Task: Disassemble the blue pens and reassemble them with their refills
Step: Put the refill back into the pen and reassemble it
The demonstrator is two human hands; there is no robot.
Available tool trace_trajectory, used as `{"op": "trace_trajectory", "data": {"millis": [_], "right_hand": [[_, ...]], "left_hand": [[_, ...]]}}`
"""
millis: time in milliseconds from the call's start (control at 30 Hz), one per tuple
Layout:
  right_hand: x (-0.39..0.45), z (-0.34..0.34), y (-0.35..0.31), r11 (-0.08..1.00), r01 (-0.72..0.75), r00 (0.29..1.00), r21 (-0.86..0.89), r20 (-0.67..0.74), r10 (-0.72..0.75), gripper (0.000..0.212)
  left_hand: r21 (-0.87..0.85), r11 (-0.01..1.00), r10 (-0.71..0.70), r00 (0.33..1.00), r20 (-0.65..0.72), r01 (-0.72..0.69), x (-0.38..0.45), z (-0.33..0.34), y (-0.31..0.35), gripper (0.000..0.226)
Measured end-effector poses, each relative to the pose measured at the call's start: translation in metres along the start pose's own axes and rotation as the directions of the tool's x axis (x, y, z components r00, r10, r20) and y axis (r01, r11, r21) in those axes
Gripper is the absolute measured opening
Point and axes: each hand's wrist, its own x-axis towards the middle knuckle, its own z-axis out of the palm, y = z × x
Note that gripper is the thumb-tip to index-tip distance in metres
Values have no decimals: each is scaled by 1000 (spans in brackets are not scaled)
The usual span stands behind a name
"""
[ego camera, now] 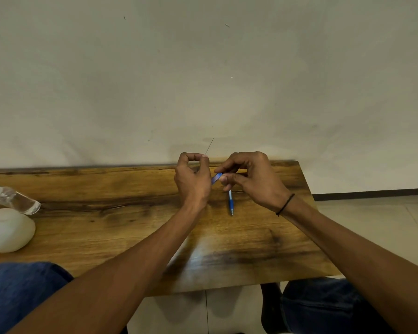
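Note:
My left hand (193, 179) is raised over the far part of the wooden table (106, 213), its thumb and forefinger pinching a thin dark refill (210, 145) that sticks up against the wall. My right hand (249, 179) holds a blue pen part (217, 178) between thumb and fingers, close beside the left hand. A second blue pen (231, 202) lies on the table below my right hand, its tip towards me. Most of the held pen part is hidden by my fingers.
A clear plastic bottle (15, 198) lies on its side at the table's left edge, with a white rounded object (7, 230) in front of it. A plain wall rises right behind the table. The table's right end is near my right wrist.

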Motion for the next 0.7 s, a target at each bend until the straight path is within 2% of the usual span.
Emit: {"op": "trace_trajectory", "data": {"millis": [200,367,500,567,633,700], "right_hand": [[-9,23,0,952,15,989,306,-147,32,27],[-9,32,-5,952,53,976,303,-219,16,26],[-6,29,-13,973,87,966,212,-259,-30,25],[0,22,-10,990,103,954,97,-292,-70,24],[5,15,5,998,28,945,-62,-323,-46,22],[5,11,28,969,-149,929,-196,-363,69,22]], "left_hand": [[-213,955,-198,979,56,205,2,2,12,4],[-261,925,-262,962,82,275,1,2,15,6],[-254,923,-273,958,90,287,1,0,15,3],[-228,937,-256,964,73,266,3,-2,16,7],[-206,949,-233,971,45,237,6,-5,15,8],[-205,953,-220,975,33,222,10,-8,13,4]]}}
